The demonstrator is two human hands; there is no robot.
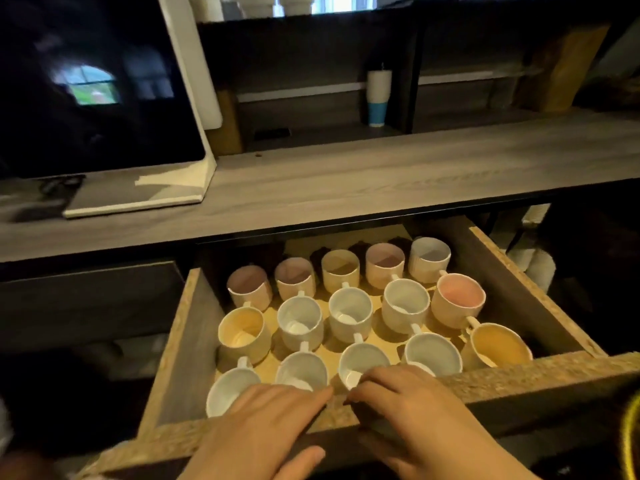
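A wooden drawer [540,377] stands pulled out below the counter, filled with several mugs in rows. The back row is ribbed and pale, the middle ones are white [350,311], one is pink inside [459,294], two are yellow inside [498,344]. My left hand [263,431] lies on the drawer's front edge, fingers straight over the top, thumb down the outer face. My right hand [412,407] rests beside it on the same edge, fingers bent over the rim towards the nearest white mug [360,365].
A grey wooden counter [346,181] runs above the drawer. A dark screen on a white stand [173,188] sits at its left. A white and blue tumbler [378,97] stands on a back shelf. A closed drawer front [86,299] is at the left.
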